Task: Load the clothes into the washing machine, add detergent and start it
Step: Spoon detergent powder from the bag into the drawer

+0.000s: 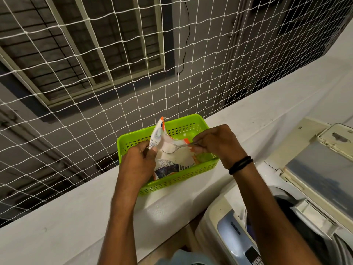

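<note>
The left hand point(138, 163) is pinching the left edge of the detergent packet point(172, 166), thumb on the near side and fingers curled behind it, pulling the torn mouth wide. The right hand point(216, 143) is gripping the handle of a metal spoon point(169, 149) between thumb and curled fingers, and two black bands point(240, 164) are sitting round its wrist. The spoon's bowl is lying inside the open packet, heaped with white powder, just above the powder filling the packet's lower part. The packet is standing tilted inside a green basket point(183, 181), its orange-edged top corner poking above the far rim. The basket is resting on a white ledge point(76, 217), close to the ledge's far edge, where a white net point(95, 92) is stretching upward. Below and to the right of the ledge, the washer point(229, 228) is standing with its lid point(321, 169) raised. Dark clothes point(313, 243) are lying in the open drum, well apart from both hands.
</note>
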